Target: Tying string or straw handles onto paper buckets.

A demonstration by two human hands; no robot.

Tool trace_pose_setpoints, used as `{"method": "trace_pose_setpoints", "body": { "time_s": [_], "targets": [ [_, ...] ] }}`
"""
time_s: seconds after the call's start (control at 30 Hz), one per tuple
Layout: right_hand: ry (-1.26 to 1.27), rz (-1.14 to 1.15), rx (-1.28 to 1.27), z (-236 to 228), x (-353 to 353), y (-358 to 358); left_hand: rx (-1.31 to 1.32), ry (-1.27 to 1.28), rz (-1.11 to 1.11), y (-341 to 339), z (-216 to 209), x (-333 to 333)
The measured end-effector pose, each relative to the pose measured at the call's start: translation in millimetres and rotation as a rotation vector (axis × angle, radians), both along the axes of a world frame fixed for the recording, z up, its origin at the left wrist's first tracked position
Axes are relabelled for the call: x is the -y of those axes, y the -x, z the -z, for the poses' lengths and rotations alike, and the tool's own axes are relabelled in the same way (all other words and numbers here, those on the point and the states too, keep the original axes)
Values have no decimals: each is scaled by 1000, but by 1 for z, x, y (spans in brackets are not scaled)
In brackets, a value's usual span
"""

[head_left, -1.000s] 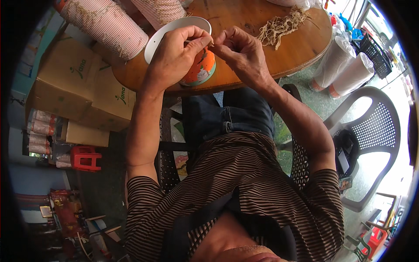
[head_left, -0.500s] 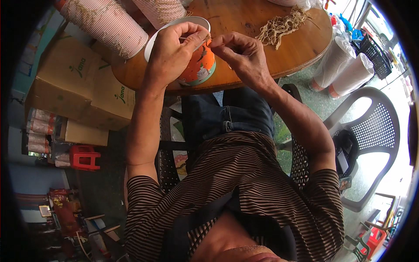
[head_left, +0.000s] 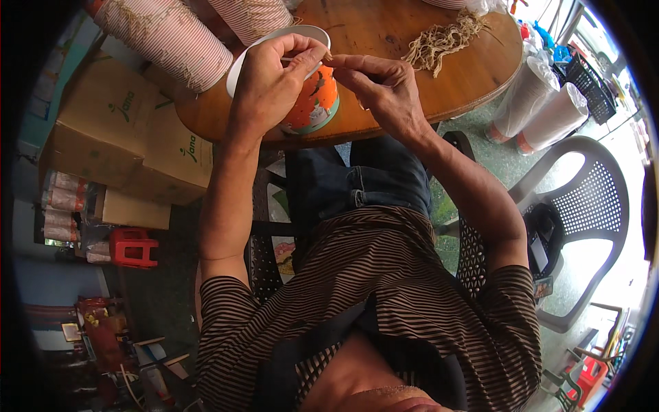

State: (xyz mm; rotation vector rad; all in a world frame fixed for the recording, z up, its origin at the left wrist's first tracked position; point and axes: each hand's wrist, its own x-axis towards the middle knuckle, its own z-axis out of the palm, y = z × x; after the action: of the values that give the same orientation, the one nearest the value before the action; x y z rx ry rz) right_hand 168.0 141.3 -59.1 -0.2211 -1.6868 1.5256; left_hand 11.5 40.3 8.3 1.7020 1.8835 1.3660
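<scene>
A paper bucket [head_left: 317,103] with an orange and green print and a white rim leans near the front edge of the wooden table [head_left: 371,27]. My left hand [head_left: 268,86] reaches over it, thumb and fingers pinched at the rim. Right beside those fingertips, my right hand [head_left: 386,89] is closed in a pinch, with index finger and thumb drawn together. Whatever small thing lies between the right fingers is too small to make out. A loose bundle of beige cords [head_left: 446,44] lies on the table, to the right of my right hand.
Tall stacks of nested buckets [head_left: 168,41] hung with cords stand at the far left. Cardboard boxes [head_left: 117,130] and a red stool [head_left: 133,248] are on the left. Plastic-wrapped stacks [head_left: 528,103] and a grey plastic chair [head_left: 583,185] are on the right.
My right fingertips have shifted slightly, the index finger now straighter and closer to the left fingertips. The left hand and the bucket have barely moved.
</scene>
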Motion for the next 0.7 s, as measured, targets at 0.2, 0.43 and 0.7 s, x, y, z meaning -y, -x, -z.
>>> {"method": "trace_pose_setpoints", "body": {
  "time_s": [0.2,0.43,0.7],
  "targets": [
    [78,-33,5,-2,-1,-1,-126,-84,-31,-1,4,-1],
    [177,-119,6,2,-7,2,-219,-147,-46,-5,9,-3],
    [195,-118,-20,2,-12,3,-126,-214,74,-3,10,-7]
  ]
}}
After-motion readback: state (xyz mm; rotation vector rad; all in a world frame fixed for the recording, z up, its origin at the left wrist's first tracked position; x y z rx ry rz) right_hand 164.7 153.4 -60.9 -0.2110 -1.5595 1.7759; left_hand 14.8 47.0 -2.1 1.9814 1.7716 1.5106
